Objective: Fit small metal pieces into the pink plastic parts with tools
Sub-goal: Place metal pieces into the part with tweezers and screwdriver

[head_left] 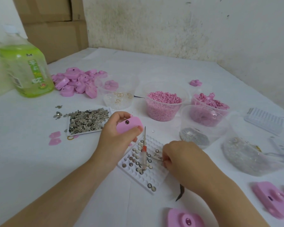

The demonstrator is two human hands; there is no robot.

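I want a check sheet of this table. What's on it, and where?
surface: white table cover, creased.
job's things: dimpled white tray holding round metal pieces, screwdriver lying across it; flat tray of metal bits; pile of pink parts.
clutter: green bottle; tub of pink pellets.
grips: left hand holds a pink plastic part; right hand pinches a thin metal tool over the dimpled tray.
cables: nothing seen.
surroundings: stained wall; cardboard boxes.
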